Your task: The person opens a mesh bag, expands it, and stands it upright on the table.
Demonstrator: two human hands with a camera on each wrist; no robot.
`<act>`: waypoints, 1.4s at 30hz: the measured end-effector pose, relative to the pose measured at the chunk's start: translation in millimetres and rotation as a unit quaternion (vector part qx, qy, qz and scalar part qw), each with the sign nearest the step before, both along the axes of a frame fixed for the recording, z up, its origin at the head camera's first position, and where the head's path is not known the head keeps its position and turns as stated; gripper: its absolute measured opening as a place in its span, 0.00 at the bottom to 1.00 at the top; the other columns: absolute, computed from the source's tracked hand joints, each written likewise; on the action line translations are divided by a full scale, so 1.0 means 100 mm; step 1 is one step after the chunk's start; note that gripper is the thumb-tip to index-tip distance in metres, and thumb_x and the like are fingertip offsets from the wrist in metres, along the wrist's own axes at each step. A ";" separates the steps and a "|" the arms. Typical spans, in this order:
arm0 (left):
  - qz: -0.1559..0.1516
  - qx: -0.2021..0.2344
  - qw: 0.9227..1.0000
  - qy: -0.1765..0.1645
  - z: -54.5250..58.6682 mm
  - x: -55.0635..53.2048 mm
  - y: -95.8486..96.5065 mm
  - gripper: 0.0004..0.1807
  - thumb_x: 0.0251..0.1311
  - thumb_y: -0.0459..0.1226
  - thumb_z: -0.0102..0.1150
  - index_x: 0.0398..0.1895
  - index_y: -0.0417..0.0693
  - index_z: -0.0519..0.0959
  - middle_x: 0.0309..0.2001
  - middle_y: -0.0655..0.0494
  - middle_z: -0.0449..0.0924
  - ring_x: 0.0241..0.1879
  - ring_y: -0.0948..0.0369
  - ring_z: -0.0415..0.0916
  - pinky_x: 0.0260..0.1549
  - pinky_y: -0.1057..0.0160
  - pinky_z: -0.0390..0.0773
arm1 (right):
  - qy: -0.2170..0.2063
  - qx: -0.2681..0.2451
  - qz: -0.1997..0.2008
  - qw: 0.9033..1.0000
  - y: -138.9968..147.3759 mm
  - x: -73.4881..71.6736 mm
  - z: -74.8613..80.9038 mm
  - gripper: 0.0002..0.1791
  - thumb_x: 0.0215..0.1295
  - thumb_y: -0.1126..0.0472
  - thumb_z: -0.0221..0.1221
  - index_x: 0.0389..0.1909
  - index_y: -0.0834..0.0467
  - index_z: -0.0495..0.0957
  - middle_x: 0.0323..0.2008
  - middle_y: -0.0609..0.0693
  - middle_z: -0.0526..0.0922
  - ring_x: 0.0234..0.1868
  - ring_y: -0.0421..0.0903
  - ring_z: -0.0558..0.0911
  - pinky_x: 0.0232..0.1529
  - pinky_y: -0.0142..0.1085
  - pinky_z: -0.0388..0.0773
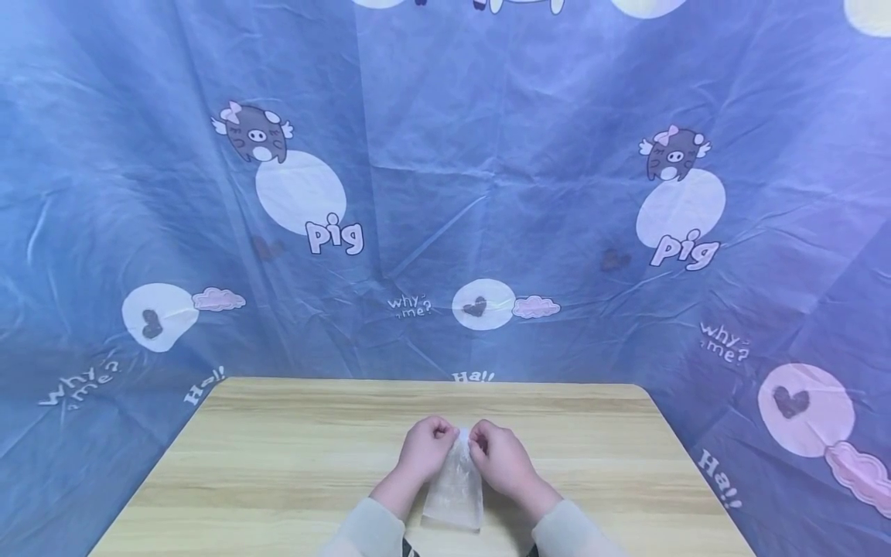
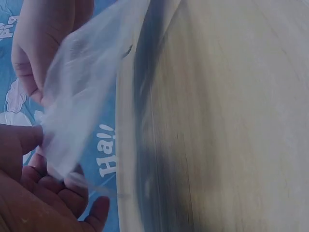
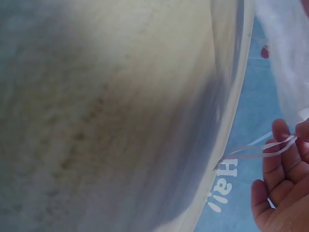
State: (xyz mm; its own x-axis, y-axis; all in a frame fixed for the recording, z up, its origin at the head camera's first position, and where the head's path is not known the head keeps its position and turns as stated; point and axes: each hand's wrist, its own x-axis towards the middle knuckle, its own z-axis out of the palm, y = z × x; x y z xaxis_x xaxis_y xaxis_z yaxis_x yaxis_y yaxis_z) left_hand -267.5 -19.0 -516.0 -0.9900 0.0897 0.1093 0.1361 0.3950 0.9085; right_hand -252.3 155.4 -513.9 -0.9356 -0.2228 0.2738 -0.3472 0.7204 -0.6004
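Note:
A translucent plastic drawstring bag (image 1: 455, 491) hangs between the two hands above the table, its wide end toward the person. My left hand (image 1: 425, 450) pinches its narrow far end from the left, thumb against fingers. From the other side my right hand (image 1: 504, 458) pinches the same end, close to the left one. In the right wrist view, thin pale strings (image 3: 258, 151) trail from the fingertips of the right hand. The left wrist view shows the sheer film of the bag (image 2: 89, 72) slanting up from the left hand's fingers. Whether anything lies inside the bag cannot be made out.
The wood-grain table (image 1: 292, 464) spreads under both hands, with rounded far corners. Behind and beside it hangs a blue printed cloth (image 1: 431, 193) with pigs, hearts and lettering. Light sleeves (image 1: 372, 530) cover the forearms.

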 end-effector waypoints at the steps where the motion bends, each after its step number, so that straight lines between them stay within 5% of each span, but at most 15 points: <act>1: 0.001 0.001 1.000 0.001 0.01 0.01 0.00 0.08 0.70 0.37 0.65 0.32 0.44 0.82 0.27 0.59 0.76 0.28 0.61 0.72 0.29 0.61 0.75 | 0.004 0.001 -0.001 1.000 0.00 0.00 0.00 0.06 0.68 0.68 0.63 0.34 0.54 0.78 0.26 0.39 0.79 0.26 0.34 0.74 0.31 0.32 0.77; 9: 0.014 0.027 0.999 0.018 0.05 0.02 0.00 0.07 0.68 0.35 0.64 0.31 0.44 0.81 0.25 0.60 0.74 0.28 0.62 0.71 0.31 0.62 0.74 | 0.010 -0.026 0.003 1.000 -0.01 0.02 0.01 0.07 0.67 0.68 0.63 0.33 0.52 0.78 0.25 0.38 0.77 0.25 0.34 0.73 0.30 0.32 0.75; 20: 0.014 0.055 0.997 0.045 0.03 0.03 0.02 0.05 0.70 0.35 0.63 0.35 0.45 0.82 0.28 0.60 0.75 0.30 0.63 0.71 0.34 0.64 0.75 | -0.059 -0.199 -0.020 0.978 0.01 0.00 0.05 0.09 0.77 0.65 0.57 0.34 0.61 0.81 0.27 0.49 0.83 0.24 0.39 0.75 0.25 0.31 0.74; 42: -0.016 0.089 0.995 0.043 0.05 0.09 0.05 0.03 0.70 0.33 0.63 0.36 0.43 0.80 0.29 0.59 0.76 0.29 0.64 0.71 0.32 0.67 0.74 | -0.054 -0.236 -0.007 0.970 -0.05 -0.04 0.08 0.07 0.76 0.72 0.55 0.35 0.63 0.78 0.27 0.49 0.78 0.28 0.39 0.75 0.32 0.31 0.76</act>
State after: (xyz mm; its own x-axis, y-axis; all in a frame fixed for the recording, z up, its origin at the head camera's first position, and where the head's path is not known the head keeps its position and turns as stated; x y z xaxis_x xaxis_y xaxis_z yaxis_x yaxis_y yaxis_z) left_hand -258.9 -14.0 -511.2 -0.9732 0.0920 0.2110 0.2266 0.2230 0.9481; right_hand -256.4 150.7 -505.6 -0.9666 -0.0834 0.2422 -0.2559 0.3599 -0.8972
